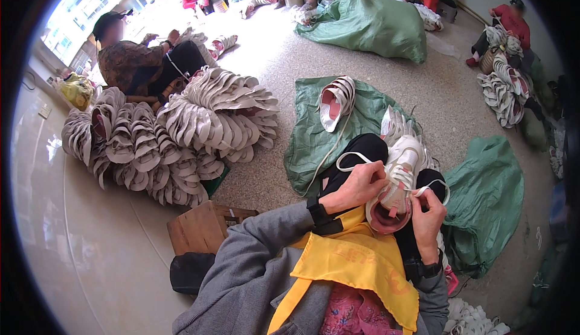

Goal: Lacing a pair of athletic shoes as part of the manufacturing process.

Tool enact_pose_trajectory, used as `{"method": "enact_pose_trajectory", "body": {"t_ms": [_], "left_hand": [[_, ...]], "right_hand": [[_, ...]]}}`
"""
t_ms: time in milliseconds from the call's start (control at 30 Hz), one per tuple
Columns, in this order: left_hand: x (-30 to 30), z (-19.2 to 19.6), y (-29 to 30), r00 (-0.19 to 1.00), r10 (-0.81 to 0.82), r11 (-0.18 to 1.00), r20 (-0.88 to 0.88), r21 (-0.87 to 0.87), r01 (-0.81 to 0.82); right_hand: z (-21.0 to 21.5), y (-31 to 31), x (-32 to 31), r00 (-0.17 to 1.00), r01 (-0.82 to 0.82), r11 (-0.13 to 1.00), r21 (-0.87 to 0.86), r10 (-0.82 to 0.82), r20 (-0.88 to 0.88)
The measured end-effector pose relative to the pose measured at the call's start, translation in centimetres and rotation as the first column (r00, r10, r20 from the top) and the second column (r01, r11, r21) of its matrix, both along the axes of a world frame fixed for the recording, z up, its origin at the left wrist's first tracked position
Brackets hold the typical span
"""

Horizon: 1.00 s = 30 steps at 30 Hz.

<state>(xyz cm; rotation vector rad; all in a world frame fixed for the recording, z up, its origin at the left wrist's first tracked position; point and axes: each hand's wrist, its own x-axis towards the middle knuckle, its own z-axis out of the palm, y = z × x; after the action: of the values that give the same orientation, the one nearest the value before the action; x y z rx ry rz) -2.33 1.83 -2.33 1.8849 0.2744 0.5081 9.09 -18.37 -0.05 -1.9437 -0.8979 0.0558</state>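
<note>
A white shoe upper [403,157] with a pink lining rests over my lap, its collar opening toward me. My left hand [357,188] is closed in a pinch on a white shoelace at the left side of the eyelets, and a loop of the lace stands out beyond my fingers. On the other side, my right hand [427,219] pinches the lace close to the upper's edge, with another loop curving to the right. Beyond my knees, a nested stack of white uppers [336,102] lies on a green sack [302,135], a loose lace trailing from it.
Large piles of uppers [142,135] stand at the left, near a seated person [130,63]. A wooden stool [196,229] is beside my left arm. Green sacks [483,196] lie at my right, and a full one [368,24] farther off. Other people sit around the room.
</note>
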Motion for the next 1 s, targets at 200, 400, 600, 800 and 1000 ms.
{"method": "enact_pose_trajectory", "body": {"t_ms": [200, 400, 600, 800, 1000], "left_hand": [[0.1, -0.3, -0.5, 0.999, 0.041, 0.999, 0.029, 0.007, -0.041], [0.2, -0.6, -0.7, 0.999, 0.05, 0.999, 0.01, -0.007, -0.05], [0.3, -0.9, -0.8, 0.998, 0.054, 0.998, 0.04, 0.015, -0.054], [0.2, -0.7, -0.7, 0.999, 0.037, 0.999, 0.034, -0.001, -0.037], [0.4, -0.9, -0.8, 0.998, 0.046, 0.999, 0.046, 0.016, -0.047]], "right_hand": [[-1.6, -0.5, 0.9, 0.976, 0.036, 0.997, 0.072, -0.02, -0.215], [-1.8, -0.6, 0.9, 0.985, 0.033, 0.996, 0.084, -0.019, -0.17], [-0.6, -0.1, 0.5, 0.99, 0.004, 1.0, 0.021, -0.001, -0.143], [-1.8, -0.3, 1.2, 0.969, 0.0, 0.997, 0.073, 0.018, -0.247], [-2.3, -0.4, 1.3, 0.936, 0.012, 0.991, 0.13, 0.035, -0.35]]}}
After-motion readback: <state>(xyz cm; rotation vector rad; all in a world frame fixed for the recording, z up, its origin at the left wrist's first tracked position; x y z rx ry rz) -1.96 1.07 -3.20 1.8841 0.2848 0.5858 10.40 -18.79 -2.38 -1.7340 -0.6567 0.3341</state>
